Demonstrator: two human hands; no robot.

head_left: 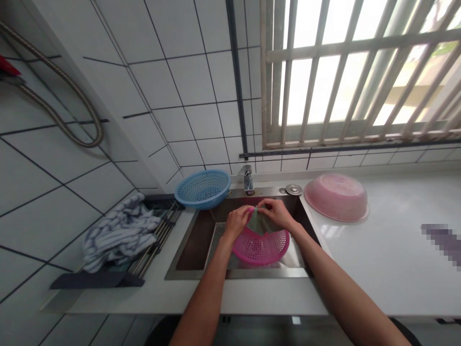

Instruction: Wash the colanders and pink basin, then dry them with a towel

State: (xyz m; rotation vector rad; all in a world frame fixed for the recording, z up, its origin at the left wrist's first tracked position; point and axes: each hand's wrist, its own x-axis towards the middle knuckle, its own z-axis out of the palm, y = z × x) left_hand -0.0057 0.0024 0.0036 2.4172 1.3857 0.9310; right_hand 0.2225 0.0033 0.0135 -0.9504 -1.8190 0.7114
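Observation:
Both hands are raised over the sink [185, 275], close together and pinching at the top of a thin, pale green sheet-like piece [256, 222] that hangs between them. Whether it is cloth or plastic I cannot tell. My left hand [236, 222] has its fingers closed at the left edge, where a small bright pink spot shows by the fingertips. From the other side, my right hand [275, 211] grips the upper edge between thumb and fingers. Below them a pink perforated basket [258, 250] sits in the sink, its far rim partly hidden by the green piece.
A blue strainer basket [203, 190] leans at the sink's back left corner, beside the faucet [248, 180]. An upside-down pink basin [336, 197] and a metal drain strainer [293, 189] lie to the right. At left, a striped cloth [120, 230] covers part of a roll-up rack [158, 235].

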